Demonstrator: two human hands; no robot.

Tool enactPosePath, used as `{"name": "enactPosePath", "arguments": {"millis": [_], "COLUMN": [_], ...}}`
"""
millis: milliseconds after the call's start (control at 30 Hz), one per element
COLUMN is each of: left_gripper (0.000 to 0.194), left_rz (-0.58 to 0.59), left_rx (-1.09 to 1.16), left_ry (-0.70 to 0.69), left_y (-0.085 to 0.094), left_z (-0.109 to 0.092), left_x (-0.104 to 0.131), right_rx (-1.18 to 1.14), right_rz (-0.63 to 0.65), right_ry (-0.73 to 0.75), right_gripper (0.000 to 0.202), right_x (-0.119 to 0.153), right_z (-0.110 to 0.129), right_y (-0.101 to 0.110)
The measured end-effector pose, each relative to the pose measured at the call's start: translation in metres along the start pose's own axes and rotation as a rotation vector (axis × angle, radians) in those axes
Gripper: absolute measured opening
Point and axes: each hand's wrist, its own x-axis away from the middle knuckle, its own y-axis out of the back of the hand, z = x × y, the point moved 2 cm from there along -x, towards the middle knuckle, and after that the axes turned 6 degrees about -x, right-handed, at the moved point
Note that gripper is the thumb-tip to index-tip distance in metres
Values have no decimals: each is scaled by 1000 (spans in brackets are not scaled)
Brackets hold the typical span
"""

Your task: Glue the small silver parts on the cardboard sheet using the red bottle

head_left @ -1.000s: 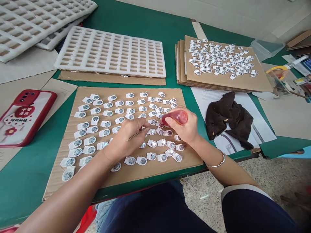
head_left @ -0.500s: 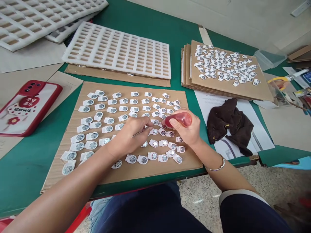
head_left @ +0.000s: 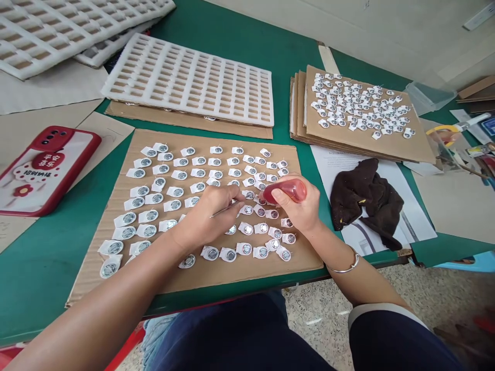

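My L hand [head_left: 209, 203] has its fingers pinched on a thin metal tool [head_left: 224, 209], prob. tweezers, aimed at the small round parts [head_left: 261, 228]; can't tell if the tip grips one, too small to see. R hand [head_left: 307, 208] is wrapped round a red squeeze bottle [head_left: 289, 190], thumb on its side, narrow end pointing L & slightly down, just above or on a part; can't tell which.

Parts are silver discs w/ white tabs, in rough rows on a cardboard sheet [head_left: 309, 252], just in from the table's [head_left: 23, 288] front edge. They look v. light; fine hairs/wires on some seem fragile, so I'd take 'em by tab or rim, not the face. Bottle looks soft & squashy, poss. slippery; best held round its fat belly w/ light thumb pressure. Tool seems stiff: pinch mid-shank.

Twd the table's far edge: a white foam tray [head_left: 193, 77] &, R of it, a cardboard stack [head_left: 415, 139] w/ more parts on top. Dark cloth [head_left: 367, 198] lies on paper nr the table's front edge, R of the sheet; red-cased phone [head_left: 42, 170] is off the sheet's L edge.
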Motion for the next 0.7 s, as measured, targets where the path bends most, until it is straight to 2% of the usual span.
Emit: {"name": "enactPosePath", "arguments": {"millis": [100, 267, 700], "left_gripper": [13, 13, 12], "left_rz": [29, 14, 30], "left_rx": [4, 10, -17], "left_ry": [52, 34, 129], "left_y": [1, 1, 2], "left_z": [0, -1, -1], "left_x": [0, -1, -4], "right_rx": [8, 7, -45], "right_rz": [9, 5, 13], "right_ry": [-8, -10, 2], "right_gripper": [16, 17, 14], "right_x": [0, -1, -2], "right_z": [0, 1, 5], "right_y": [0, -1, -2]}}
